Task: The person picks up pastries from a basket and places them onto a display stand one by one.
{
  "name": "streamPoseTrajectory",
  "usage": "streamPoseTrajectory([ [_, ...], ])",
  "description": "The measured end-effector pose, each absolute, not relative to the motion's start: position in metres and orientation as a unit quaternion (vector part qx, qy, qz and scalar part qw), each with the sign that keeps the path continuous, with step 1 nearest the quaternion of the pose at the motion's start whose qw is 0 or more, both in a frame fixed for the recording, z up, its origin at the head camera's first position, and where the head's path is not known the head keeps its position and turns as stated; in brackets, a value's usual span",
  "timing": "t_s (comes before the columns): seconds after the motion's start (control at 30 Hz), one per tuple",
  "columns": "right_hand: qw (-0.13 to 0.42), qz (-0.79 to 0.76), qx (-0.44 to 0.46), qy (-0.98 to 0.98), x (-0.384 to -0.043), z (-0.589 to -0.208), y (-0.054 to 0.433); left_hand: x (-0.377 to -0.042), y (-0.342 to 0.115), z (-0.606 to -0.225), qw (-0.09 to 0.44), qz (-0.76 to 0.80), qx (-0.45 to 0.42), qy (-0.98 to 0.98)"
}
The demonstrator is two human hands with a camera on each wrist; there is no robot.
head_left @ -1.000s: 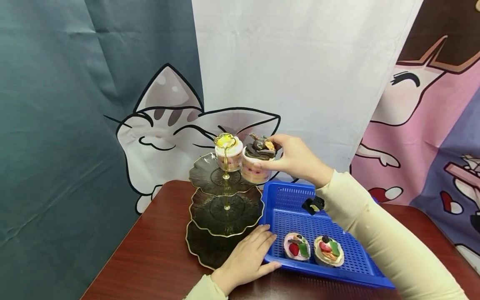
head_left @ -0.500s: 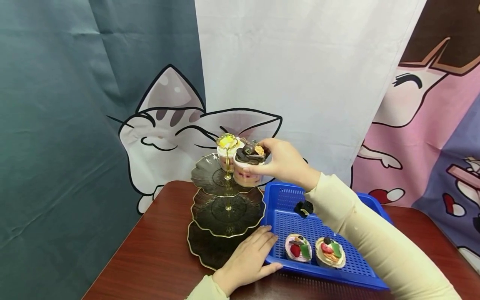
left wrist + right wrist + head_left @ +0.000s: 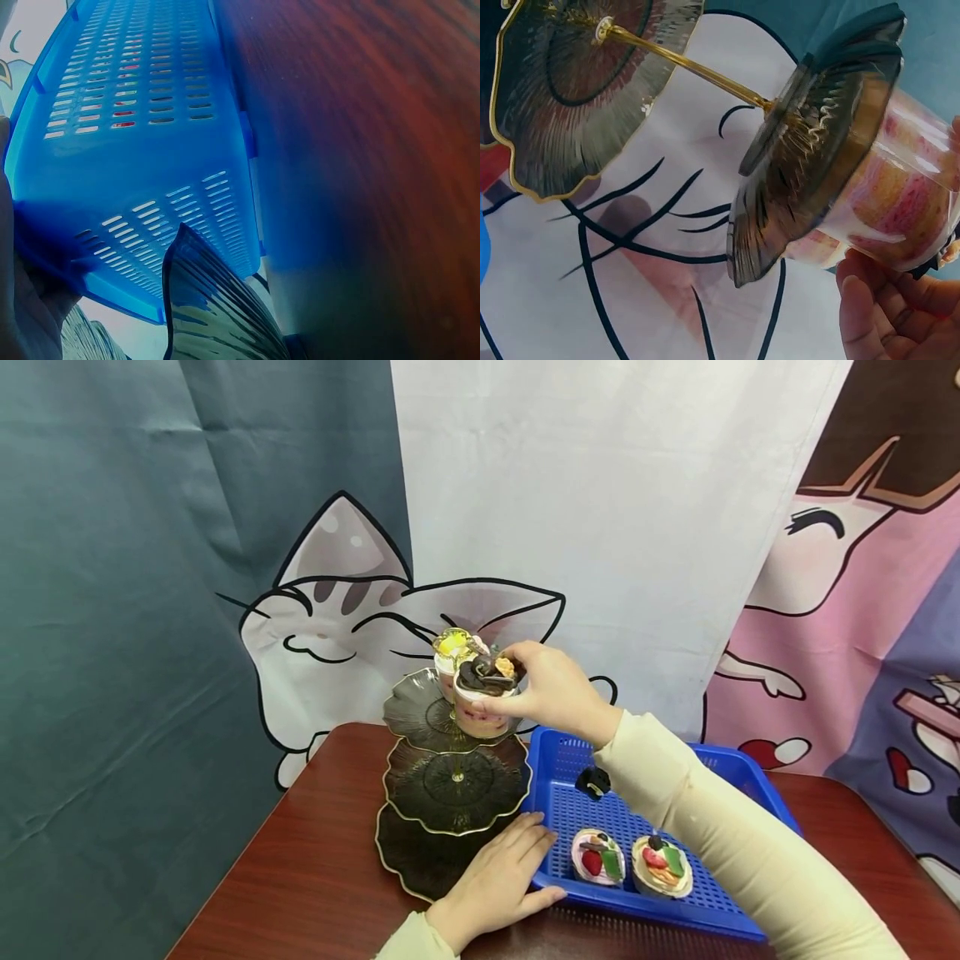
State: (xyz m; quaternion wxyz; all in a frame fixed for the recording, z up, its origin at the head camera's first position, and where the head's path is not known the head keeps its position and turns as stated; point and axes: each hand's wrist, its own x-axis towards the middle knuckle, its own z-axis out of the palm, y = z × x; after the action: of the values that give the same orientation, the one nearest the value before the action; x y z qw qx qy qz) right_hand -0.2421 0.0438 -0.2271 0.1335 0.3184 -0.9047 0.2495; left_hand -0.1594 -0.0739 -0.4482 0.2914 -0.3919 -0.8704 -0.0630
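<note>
In the head view my right hand (image 3: 551,687) holds a clear dessert cup (image 3: 480,714) by its side, thumb in front. Layered cake shows through its wall, with chocolate pieces on top. The cup is at the front right of the top tier of a three-tier cake stand (image 3: 457,785); whether its base touches cannot be told. Behind it a cup with a yellow topping (image 3: 444,681) stands on that tier, partly covered. The right wrist view shows the held cup (image 3: 907,195) close against the plate. My left hand (image 3: 498,872) rests with straight fingers on the blue basket's near left corner.
The blue perforated basket (image 3: 645,906) stands right of the stand. Two fruit-topped cupcakes, one pink (image 3: 597,857) and one cream (image 3: 662,867), sit at its front. Below lies the red-brown table (image 3: 292,852), with a printed cloth (image 3: 622,527) behind.
My right hand has carried the chocolate-topped cup left and slightly down over the top tier, in front of the yellow-topped cup. The left hand stays at the basket's corner.
</note>
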Motion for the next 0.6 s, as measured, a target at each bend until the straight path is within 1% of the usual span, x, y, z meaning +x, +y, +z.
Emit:
streamPoseTrajectory([
  [0.6,0.132,0.26,0.317,-0.902,-0.2415,-0.2355,0.0417,-0.1594,-0.0736,-0.4485,0.292,-0.062,-0.39,-0.871],
])
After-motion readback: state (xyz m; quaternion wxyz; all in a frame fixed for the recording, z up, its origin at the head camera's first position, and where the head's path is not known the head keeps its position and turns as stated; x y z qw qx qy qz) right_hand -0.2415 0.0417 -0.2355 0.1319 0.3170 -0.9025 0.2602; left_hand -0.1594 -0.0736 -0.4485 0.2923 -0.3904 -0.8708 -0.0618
